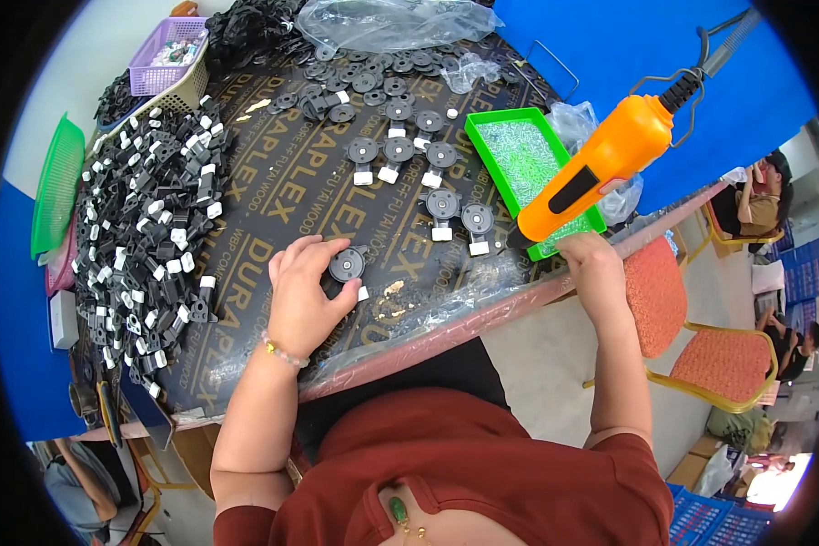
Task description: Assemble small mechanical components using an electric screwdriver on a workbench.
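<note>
On the dark board table, my left hand (302, 293) curves its thumb and fingers around a round black disc part (347, 265) with a small white end piece. My right hand (594, 270) is at the near edge of a green tray (488, 119) holding many tiny silvery pieces. Its fingertips are pinched together, and what they hold, if anything, is too small to make out. Above the tray's near end hangs an orange electric screwdriver (601, 164), its dark tip pointing down and left. Several similar disc parts with white ends (442, 205) lie ahead of my hands.
To the left spreads a big pile of black-and-white pieces (155, 246). Loose black discs (366, 80) and a clear plastic bag (391, 23) lie at the back. A purple basket (164, 56) stands far left, beside a green basket (59, 187). Orange chairs (714, 364) are at right.
</note>
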{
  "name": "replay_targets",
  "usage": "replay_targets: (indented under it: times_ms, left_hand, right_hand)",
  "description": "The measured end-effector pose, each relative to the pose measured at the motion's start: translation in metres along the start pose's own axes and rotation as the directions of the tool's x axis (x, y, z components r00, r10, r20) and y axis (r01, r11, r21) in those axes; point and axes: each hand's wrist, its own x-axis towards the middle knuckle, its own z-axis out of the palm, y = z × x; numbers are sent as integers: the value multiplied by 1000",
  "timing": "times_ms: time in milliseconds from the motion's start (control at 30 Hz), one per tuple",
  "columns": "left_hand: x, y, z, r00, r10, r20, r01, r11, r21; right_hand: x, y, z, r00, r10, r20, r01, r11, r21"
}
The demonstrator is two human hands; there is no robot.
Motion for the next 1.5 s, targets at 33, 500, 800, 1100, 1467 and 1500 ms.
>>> replay_targets:
  times_ms: [33, 500, 800, 1100, 1467, 1500]
  left_hand:
    - [0, 0, 0, 1000, -2, -3, 2, 1000, 3]
    - [14, 61, -33, 971, 216, 101, -180, 942, -284]
    - [100, 118, 55, 963, 250, -99, -239, 627, -742]
    - [82, 116, 24, 959, 231, 167, 7, 566, -824]
    - [51, 97, 2, 985, 171, 15, -105, 666, -739]
    - [49, 96, 2, 985, 169, 16, -103, 667, -738]
  right_hand:
    - [-1, -3, 0, 1000, -5, -1, 5, 1000, 1]
    - [-14, -1, -13, 996, -67, 55, 65, 997, 42]
    - [4, -20, -57, 986, -75, 152, 68, 996, 54]
    - [38, -25, -135, 946, -109, 307, 118, 993, -10]
    - [74, -31, -154, 897, -153, 415, 195, 979, -61]
    - [75, -30, -154, 895, -147, 421, 192, 979, -66]
